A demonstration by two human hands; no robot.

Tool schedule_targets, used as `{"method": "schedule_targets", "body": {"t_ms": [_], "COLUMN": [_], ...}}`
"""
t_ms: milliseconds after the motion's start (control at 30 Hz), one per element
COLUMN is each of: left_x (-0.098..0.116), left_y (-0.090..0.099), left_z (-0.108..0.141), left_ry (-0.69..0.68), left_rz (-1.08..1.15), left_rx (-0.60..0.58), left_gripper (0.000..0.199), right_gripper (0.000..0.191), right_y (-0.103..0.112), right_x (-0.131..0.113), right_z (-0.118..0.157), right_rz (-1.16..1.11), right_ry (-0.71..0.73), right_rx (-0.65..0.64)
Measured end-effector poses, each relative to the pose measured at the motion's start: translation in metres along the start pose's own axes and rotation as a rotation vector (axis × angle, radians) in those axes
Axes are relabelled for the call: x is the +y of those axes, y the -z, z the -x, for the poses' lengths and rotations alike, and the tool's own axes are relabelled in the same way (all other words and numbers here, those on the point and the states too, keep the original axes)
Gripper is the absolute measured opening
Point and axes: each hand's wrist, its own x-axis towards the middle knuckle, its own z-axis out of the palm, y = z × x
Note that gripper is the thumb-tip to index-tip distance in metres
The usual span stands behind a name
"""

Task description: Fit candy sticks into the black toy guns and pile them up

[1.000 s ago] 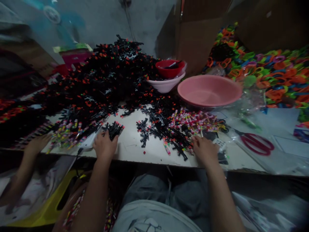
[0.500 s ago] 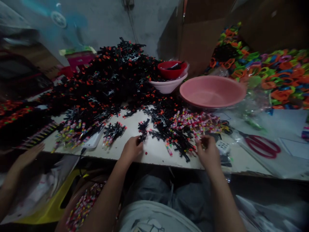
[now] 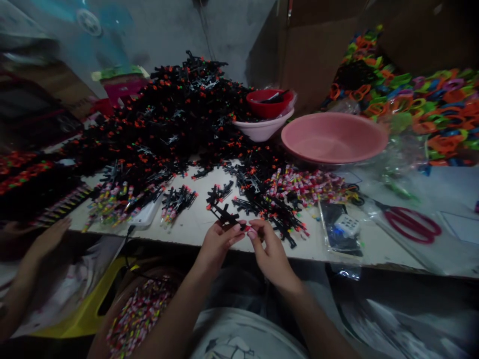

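The left hand [image 3: 215, 245], gripping a toy gun [image 3: 226, 215], now meets the right hand [image 3: 275, 257], pinching at its red tip [image 3: 247, 228]; two-handed work seems begun.

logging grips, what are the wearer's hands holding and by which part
The left hand holds a black toy gun by its end nearer the right hand; whether that hand grips it too cannot be told.

Both bare forearms [image 3: 179, 309] slant inward from below the near edge of the tabletop [image 3: 192, 224]. The left hand [image 3: 215, 244] and right hand [image 3: 271, 252] come together at that edge, fingertips close to each other, each thumb pressed toward its bent fingers in a pinch, both wrists nearly straight.
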Motion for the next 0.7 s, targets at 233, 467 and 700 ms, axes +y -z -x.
{"method": "schedule_targets", "body": {"t_ms": [233,467,700], "left_x": [0.002,0.001,-0.004], "left_y": [-0.012,-0.015,-0.013], "left_z": [0.01,0.015,0.017], "left_ry": [-0.078,-0.126,-0.182], "left_rz": [-0.071,-0.073,-0.062], "left_rx": [-0.045,0.015,0.031], "left_gripper": [0.04,0.046,0.039], "right_gripper": [0.008,0.005,0.009], "right_y": [0.007,0.01,0.009], "right_x": [-0.003,-0.01,-0.015], "right_z": [0.002,0.004,0.005], "right_rz": [0.017,0.142,0.282], "right_ry": [0.055,0.178,0.223], "right_rx": [0.149,0.087,0.023]}}
